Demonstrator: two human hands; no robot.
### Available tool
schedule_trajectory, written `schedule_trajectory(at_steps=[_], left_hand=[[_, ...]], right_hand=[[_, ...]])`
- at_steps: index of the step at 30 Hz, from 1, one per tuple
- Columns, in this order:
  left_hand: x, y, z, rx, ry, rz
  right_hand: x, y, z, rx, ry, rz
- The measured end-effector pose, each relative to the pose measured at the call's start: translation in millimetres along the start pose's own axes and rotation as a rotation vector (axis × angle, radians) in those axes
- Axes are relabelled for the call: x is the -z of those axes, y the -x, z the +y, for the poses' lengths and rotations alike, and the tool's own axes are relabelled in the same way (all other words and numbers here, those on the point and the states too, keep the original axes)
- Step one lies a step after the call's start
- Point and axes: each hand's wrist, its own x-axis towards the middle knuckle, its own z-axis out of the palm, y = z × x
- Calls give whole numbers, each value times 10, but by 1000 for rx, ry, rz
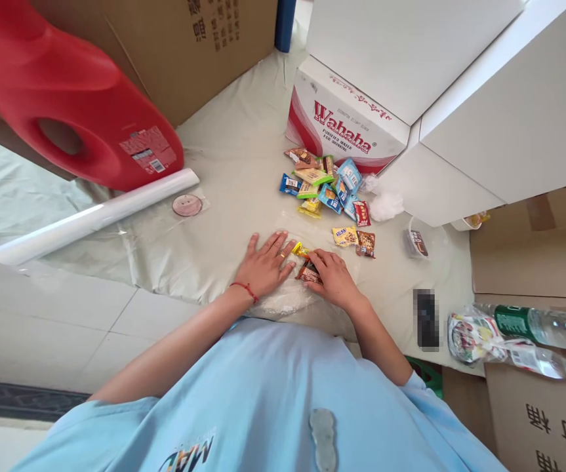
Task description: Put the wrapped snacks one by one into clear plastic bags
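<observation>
The left hand (264, 267) lay flat, empty; the right hand (334, 278), grip unclear, seemingly positioned the brown packet (307, 272) beneath; steadying it seemed next.

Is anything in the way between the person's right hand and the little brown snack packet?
Nothing that I can see. The right hand rests on the brown packet, covering part of it. The small yellow packet is close by, but not between them.

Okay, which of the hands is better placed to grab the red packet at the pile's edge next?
Probably the right hand: it is nearer the red packet, though it rests on a brown packet. The left hand lies farther away.
</observation>
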Motion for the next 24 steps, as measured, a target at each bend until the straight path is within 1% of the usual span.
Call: schedule_trajectory(at_steps=[6,11,15,17,19,21,23,24], left_hand=[[-37,9,-6,-7,-22,22],[-61,10,-21,-14,-51,28],[-63,5,-18,-7,-48,24],[-70,4,-16,-2,-44,23],[-81,3,-18,-2,-43,25],[-88,3,-23,-6,-45,25],[-86,2,-30,-13,-51,25],[-80,3,-34,-17,-54,24]], right_hand=[[-22,16,117,71,-14,41],[4,60,130,49,25,7],[28,106,150,14,65,2],[67,126,191,-2,50,5],[137,137,237,-16,-2,39],[224,130,259,-23,-67,106],[296,99,236,-7,-107,158],[314,75,208,14,-113,161]])
